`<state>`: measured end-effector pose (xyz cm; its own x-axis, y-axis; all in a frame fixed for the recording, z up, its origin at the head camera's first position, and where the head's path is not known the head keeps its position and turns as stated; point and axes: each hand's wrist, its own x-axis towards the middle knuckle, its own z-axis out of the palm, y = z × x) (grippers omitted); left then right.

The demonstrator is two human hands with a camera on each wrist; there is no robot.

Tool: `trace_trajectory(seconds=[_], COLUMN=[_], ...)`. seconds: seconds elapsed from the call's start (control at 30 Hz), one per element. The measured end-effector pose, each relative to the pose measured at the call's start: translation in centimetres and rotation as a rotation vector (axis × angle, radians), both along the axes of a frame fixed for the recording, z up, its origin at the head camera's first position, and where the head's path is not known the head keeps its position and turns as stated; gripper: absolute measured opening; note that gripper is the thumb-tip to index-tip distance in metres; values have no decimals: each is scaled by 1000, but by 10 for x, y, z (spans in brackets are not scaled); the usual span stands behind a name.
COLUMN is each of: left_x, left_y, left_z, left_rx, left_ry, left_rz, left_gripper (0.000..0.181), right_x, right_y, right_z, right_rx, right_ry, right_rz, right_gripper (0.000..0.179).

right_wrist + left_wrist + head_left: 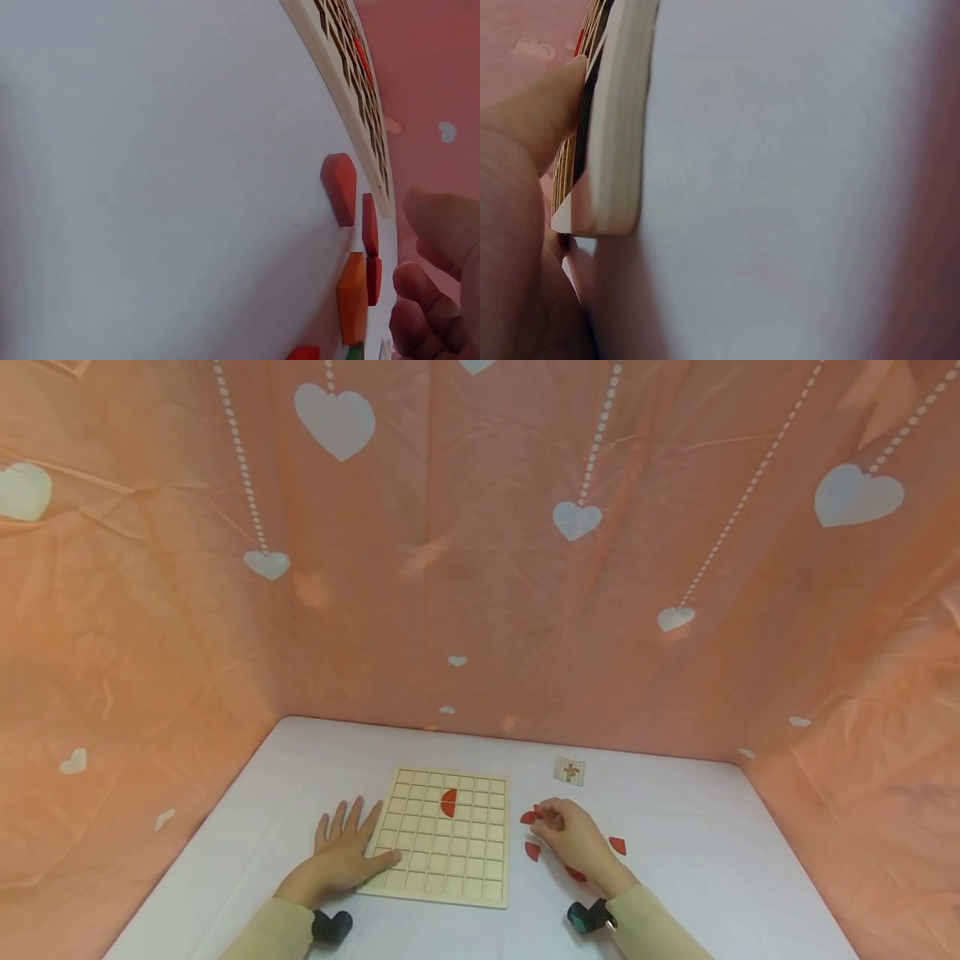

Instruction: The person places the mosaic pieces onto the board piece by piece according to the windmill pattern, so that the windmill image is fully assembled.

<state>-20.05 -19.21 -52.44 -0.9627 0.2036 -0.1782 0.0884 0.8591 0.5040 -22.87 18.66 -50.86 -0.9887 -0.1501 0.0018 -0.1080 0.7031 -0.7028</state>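
Note:
A pale wooden grid board [468, 866] lies on the white table, with two red quarter-round pieces [448, 802] together in its upper middle cells. My left hand [341, 852] rests spread beside the board's left edge, its thumb lying over the rim. My right hand [573, 835] is right of the board, over loose red pieces [532, 851], with thumb and fingers bent. Two red pieces [370, 225] lie end to end near those fingertips. Nothing shows between thumb and fingers in the right wrist view, though the index fingertip is hidden there.
A small pattern card [570, 771] lies behind my right hand. Another red piece [617, 845] is right of that hand. The right wrist view also shows an orange piece [352, 296] and part of a green one [355, 351]. Pink cloth [510, 635] surrounds the table.

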Motion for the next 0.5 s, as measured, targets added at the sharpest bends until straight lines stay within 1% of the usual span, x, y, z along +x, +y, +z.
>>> trace_trajectory(seconds=[0.13,0.27,0.33,0.4,0.5], left_x=[1,1,1,1,1], left_y=[0,-1,-1,-1,-1], left_z=[1,-2,-2,-3,-2], left_rx=[8,23,44,32,11], left_ry=[2,18,27,26,5], left_rz=[3,-3,-6,-7,-3], left_gripper=[102,102,103,104,105], right_x=[-7,-12,-14,-15,-16], right_y=[-3,-5,-6,-6,-7], right_z=[-1,-3,-4,-5,-5], right_rx=[-9,-2,16,38,66], right_ry=[-38,-55,-49,-37,-21], right_rz=[9,2,0,-1,-1], right_gripper=[26,24,21,20,19])
